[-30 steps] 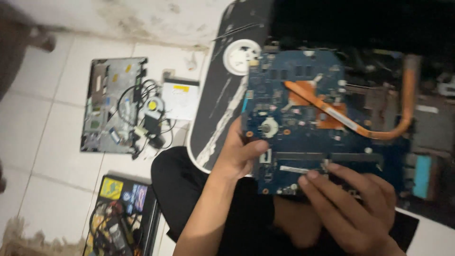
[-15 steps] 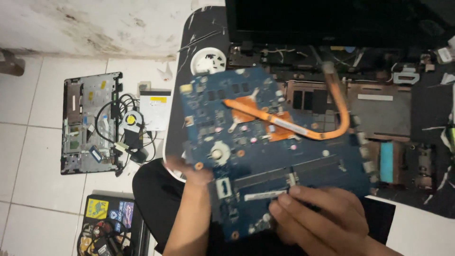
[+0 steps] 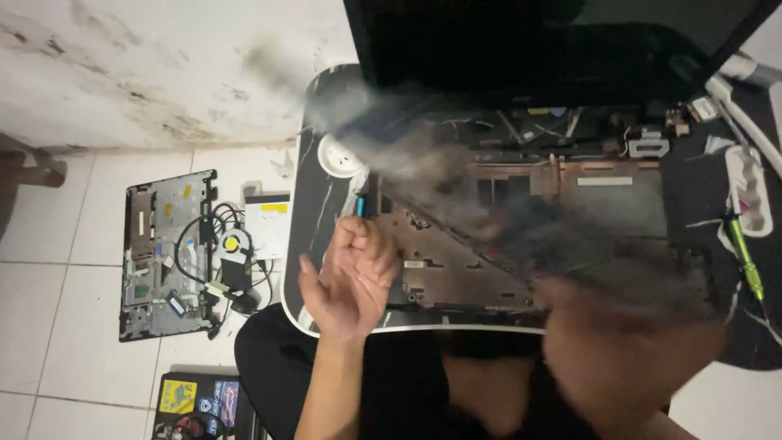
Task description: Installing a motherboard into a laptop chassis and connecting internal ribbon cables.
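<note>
Head view: left hand (image 3: 352, 277) hangs empty, fingers loosely curled, over the opened laptop base (image 3: 521, 236); right hand (image 3: 631, 358) is a blur, grip unreadable, with a smeared dark board (image 3: 505, 187) above the base; it could clip the screwdriver (image 3: 745, 257).

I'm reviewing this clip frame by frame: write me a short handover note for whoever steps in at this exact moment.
Left hand: free, palm up, fingers loosely curled, above the table's near edge; holds nothing.
Right hand: a motion blur low on the right; whether it grips anything cannot be told.
A blurred dark streak crosses the opened laptop base; what it is cannot be told.
The laptop base lies open on the dark round table, screen up behind.
Green screwdriver at the right. On the floor: a grey cover panel, a small fan.
</note>
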